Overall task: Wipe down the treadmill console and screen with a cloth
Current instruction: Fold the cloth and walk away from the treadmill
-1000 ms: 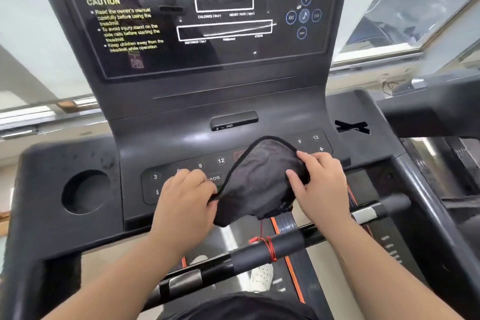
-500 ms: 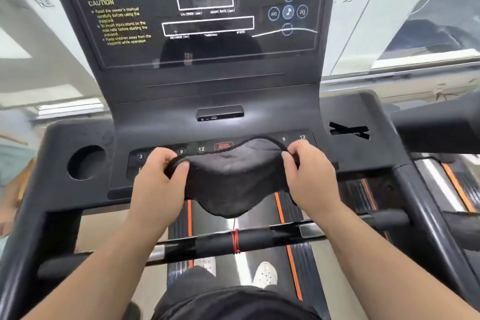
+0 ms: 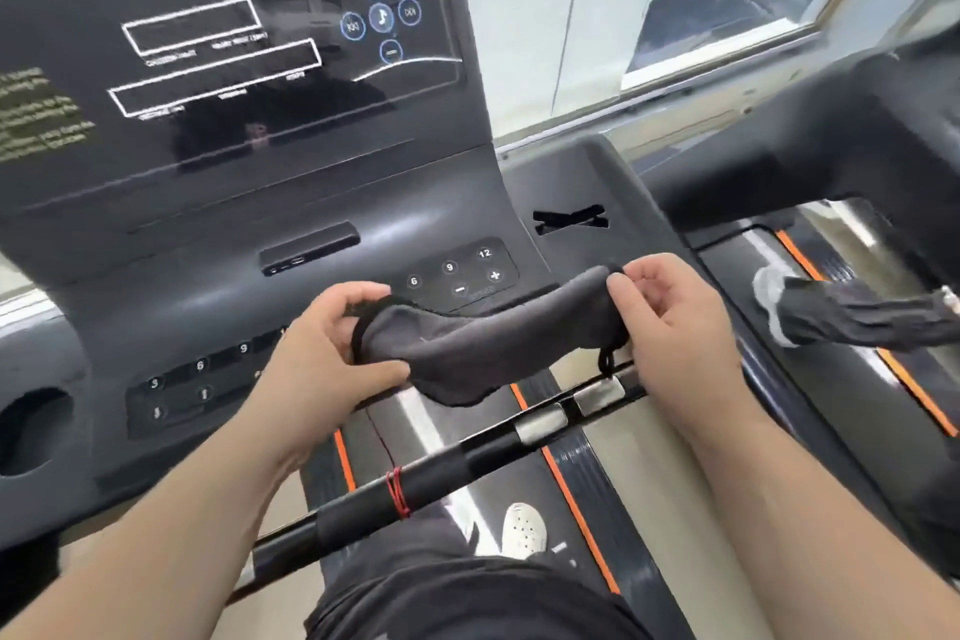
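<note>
A dark grey cloth (image 3: 488, 333) with a black stitched edge is stretched between my hands, just in front of the treadmill console (image 3: 218, 291). My left hand (image 3: 332, 343) grips its left end, fingers curled round the bunched fabric. My right hand (image 3: 670, 307) pinches its right end between thumb and fingers. The cloth hangs in the air and sags in the middle, below the right keypad (image 3: 457, 270). The black screen (image 3: 223, 52) stands above, at the upper left, with white outlines and blue round icons.
A black handlebar (image 3: 467, 463) with a red band crosses below my hands. A round cup holder (image 3: 31, 431) sits at the console's left edge. On the right, a second treadmill (image 3: 852, 156) carries another person's foot (image 3: 779, 307). My own leg and white shoe (image 3: 524, 530) stand on the belt.
The view has swung to the right and tilted. My hands pulled the cloth out longer and narrower, and my right hand shifted from gripping the top edge to pinching the end.
</note>
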Action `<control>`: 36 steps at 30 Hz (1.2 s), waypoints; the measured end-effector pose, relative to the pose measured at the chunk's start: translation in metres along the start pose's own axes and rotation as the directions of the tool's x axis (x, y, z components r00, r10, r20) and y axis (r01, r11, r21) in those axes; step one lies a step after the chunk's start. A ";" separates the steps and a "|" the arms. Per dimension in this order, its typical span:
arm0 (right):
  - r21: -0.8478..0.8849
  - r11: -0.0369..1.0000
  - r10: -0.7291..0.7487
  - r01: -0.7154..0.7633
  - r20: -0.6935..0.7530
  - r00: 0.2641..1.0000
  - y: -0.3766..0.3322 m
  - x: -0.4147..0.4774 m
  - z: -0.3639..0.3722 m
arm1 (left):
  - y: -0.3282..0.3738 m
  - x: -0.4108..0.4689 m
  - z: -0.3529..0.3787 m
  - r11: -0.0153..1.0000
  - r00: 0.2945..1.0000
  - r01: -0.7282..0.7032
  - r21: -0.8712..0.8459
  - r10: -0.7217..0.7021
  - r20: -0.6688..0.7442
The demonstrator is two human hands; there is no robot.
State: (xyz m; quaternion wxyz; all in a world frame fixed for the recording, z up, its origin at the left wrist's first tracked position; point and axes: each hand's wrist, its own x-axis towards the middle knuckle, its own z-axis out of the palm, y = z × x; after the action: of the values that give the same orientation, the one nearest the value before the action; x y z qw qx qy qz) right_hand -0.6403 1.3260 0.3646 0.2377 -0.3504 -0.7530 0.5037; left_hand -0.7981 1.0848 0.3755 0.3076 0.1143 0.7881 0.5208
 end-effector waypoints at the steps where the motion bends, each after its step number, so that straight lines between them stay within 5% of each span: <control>1: 0.001 1.000 0.028 -0.028 -0.028 0.999 0.003 -0.005 -0.006 | 0.000 0.004 0.002 0.998 0.998 -0.041 0.052 0.039 0.054; 10: 0.024 0.980 0.193 -0.200 -0.394 0.899 -0.002 -0.083 -0.041 | -0.002 0.041 0.033 0.921 0.911 -0.293 0.256 0.187 0.367; 18: 0.149 0.905 0.382 -0.398 -0.697 0.607 0.014 -0.201 -0.066 | -0.005 0.033 0.111 0.985 0.834 -0.166 0.053 0.111 0.540; 20: 0.234 0.884 0.427 -0.404 -0.756 0.497 0.023 -0.235 -0.075 | -0.001 0.013 0.135 0.988 0.753 -0.147 0.037 0.088 0.652; 23: 0.384 0.846 0.507 -0.369 -0.794 0.336 0.038 -0.290 -0.088 | 0.003 -0.022 0.169 0.974 0.533 -0.217 0.057 0.069 0.844; 28: 0.506 0.790 0.566 -0.345 -0.819 0.095 0.065 -0.386 -0.110 | -0.013 -0.088 0.237 0.742 0.325 -0.654 0.144 0.104 0.940; 36: 0.624 0.736 0.629 -0.263 -0.774 -0.075 0.103 -0.572 -0.168 | -0.053 -0.250 0.367 0.478 0.069 -0.876 0.068 -0.014 0.997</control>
State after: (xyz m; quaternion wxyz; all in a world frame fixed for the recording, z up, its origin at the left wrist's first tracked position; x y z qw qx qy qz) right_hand -0.1246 1.0125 0.3306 0.5295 -0.7807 -0.1581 0.2917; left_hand -0.3731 1.2123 0.3215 0.4347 0.7656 0.4695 0.0671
